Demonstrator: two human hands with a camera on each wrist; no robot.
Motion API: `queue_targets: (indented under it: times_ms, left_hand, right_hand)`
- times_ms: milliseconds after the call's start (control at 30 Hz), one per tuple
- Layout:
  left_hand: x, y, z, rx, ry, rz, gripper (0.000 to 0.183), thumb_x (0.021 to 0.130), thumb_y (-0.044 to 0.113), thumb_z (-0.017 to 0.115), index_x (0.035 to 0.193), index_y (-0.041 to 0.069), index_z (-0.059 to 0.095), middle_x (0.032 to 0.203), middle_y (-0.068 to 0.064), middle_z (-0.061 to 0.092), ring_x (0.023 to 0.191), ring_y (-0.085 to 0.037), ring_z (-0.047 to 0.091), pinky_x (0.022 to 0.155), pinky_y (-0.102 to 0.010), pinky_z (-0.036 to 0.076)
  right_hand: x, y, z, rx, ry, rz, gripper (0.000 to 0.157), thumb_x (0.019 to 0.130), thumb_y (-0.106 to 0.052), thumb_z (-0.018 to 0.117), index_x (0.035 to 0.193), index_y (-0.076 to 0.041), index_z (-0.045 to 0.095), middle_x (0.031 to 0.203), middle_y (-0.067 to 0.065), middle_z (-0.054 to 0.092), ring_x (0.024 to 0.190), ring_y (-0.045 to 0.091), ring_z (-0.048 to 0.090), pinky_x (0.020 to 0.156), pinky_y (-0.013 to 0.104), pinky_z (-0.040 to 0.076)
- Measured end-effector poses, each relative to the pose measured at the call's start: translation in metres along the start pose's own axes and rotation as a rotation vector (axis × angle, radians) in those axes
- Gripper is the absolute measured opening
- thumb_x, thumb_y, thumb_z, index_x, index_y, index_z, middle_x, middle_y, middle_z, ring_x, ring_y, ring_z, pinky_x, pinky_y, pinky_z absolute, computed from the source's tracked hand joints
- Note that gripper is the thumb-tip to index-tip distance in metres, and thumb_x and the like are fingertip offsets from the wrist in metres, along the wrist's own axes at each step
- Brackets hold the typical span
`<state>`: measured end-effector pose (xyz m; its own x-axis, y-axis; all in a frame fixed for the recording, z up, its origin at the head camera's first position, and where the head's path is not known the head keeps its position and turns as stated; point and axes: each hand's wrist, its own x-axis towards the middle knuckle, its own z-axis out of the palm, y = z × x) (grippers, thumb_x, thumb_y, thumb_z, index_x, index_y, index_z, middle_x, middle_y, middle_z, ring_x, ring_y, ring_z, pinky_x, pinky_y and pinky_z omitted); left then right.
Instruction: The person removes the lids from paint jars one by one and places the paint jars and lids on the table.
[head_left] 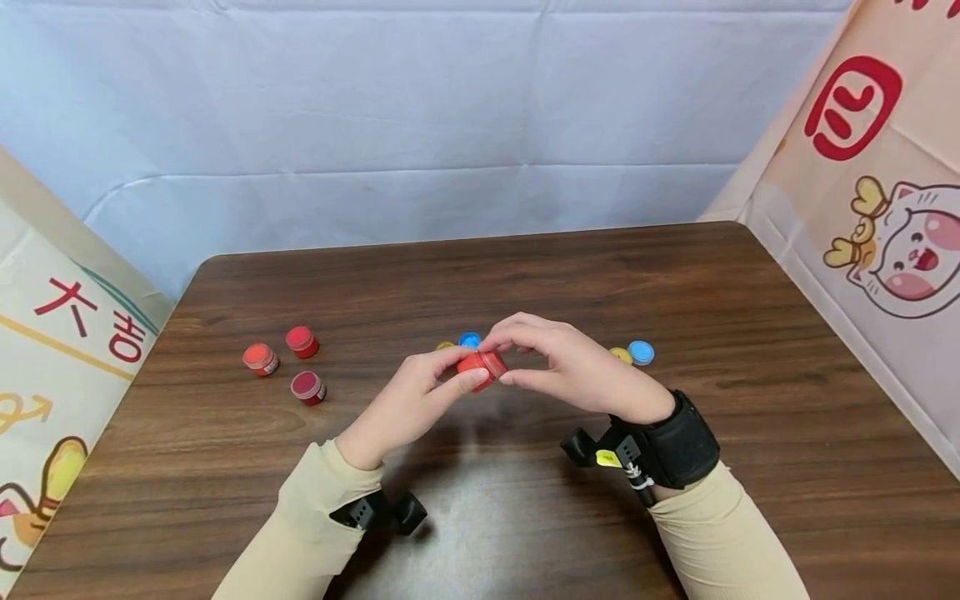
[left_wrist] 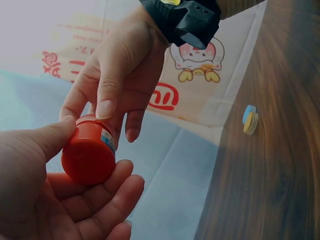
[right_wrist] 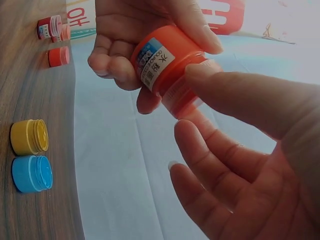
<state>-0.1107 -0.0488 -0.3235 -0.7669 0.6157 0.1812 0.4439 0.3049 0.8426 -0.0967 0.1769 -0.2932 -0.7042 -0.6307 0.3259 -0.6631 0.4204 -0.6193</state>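
Both hands meet on a red paint jar (head_left: 476, 365), held tilted above the middle of the table. My left hand (head_left: 408, 400) grips the jar's body between thumb and fingers, its base facing the left wrist camera. On the other end, my right hand (head_left: 573, 362) pinches the lid (right_wrist: 181, 95) with its thumb on one side and fingers on the other. A printed label (right_wrist: 155, 62) shows on the jar's side. Behind the hands stand a yellow paint jar (right_wrist: 25, 137) and a blue paint jar (right_wrist: 27, 175), both without lids.
Three capped jars stand at the left: a red jar (head_left: 302, 342), an orange-red jar (head_left: 261, 359) and a dark red jar (head_left: 308, 387). Right of the hands lie a yellow lid (head_left: 621, 355) and a blue lid (head_left: 641, 352). Cloth hangs around the wooden table (head_left: 480, 517).
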Motion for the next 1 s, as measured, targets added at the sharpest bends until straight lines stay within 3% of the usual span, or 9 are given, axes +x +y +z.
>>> queue_targets:
  times_ms: [167,333,500,667,867,1000]
  left_hand:
    - [0.001,0.0,-0.002,-0.048,-0.063,0.006,0.024,0.096,0.031,0.052,0.108,0.014,0.063,0.089,0.0,0.062,0.08,-0.016,0.055,0.07,-0.034,0.046]
    - [0.002,0.001,-0.003,-0.176,-0.137,0.003,0.028,0.099,0.027,0.045,0.105,0.005,0.061,0.088,-0.008,0.062,0.085,-0.024,0.06,0.083,-0.041,0.047]
    - [0.003,0.002,-0.005,-0.282,-0.19,-0.012,0.033,0.101,0.025,0.041,0.108,-0.002,0.059,0.091,-0.013,0.062,0.085,-0.031,0.062,0.086,-0.041,0.047]
    - [0.003,0.002,-0.005,-0.304,-0.168,-0.016,0.026,0.098,0.023,0.048,0.108,0.0,0.058,0.091,-0.011,0.061,0.088,-0.033,0.059,0.086,-0.049,0.045]
    - [0.003,-0.001,0.001,-0.299,-0.113,-0.066,0.032,0.088,0.016,0.066,0.115,0.004,0.055,0.102,-0.008,0.061,0.09,-0.022,0.06,0.081,-0.036,0.049]
    - [0.004,-0.003,0.004,-0.262,-0.08,-0.047,0.036,0.081,0.013,0.074,0.112,0.006,0.057,0.099,-0.007,0.063,0.087,-0.02,0.061,0.078,-0.033,0.05]
  right_hand:
    - [-0.001,-0.001,-0.002,-0.008,-0.014,0.005,0.04,0.08,-0.011,0.072,0.118,-0.013,0.06,0.115,-0.004,0.055,0.1,0.009,0.053,0.081,0.027,0.047]
    - [-0.002,-0.003,-0.004,0.008,-0.023,-0.008,0.039,0.08,-0.01,0.072,0.117,-0.013,0.06,0.116,-0.003,0.054,0.104,0.011,0.052,0.082,0.027,0.048]
    - [-0.004,-0.005,-0.007,-0.004,0.014,-0.031,0.037,0.081,-0.008,0.072,0.116,-0.013,0.06,0.117,-0.003,0.054,0.105,0.012,0.052,0.082,0.028,0.046]
    - [-0.008,-0.004,-0.012,-0.038,0.051,-0.017,0.038,0.081,-0.008,0.072,0.116,-0.01,0.06,0.113,-0.003,0.055,0.101,0.011,0.052,0.084,0.029,0.045]
    - [-0.011,-0.002,-0.017,-0.076,0.081,0.004,0.039,0.081,-0.009,0.072,0.117,-0.008,0.059,0.111,-0.002,0.057,0.1,0.012,0.052,0.086,0.03,0.045]
    - [-0.012,-0.002,-0.019,-0.075,0.074,0.011,0.04,0.081,-0.011,0.072,0.118,-0.008,0.059,0.11,-0.004,0.057,0.101,0.011,0.052,0.087,0.029,0.044]
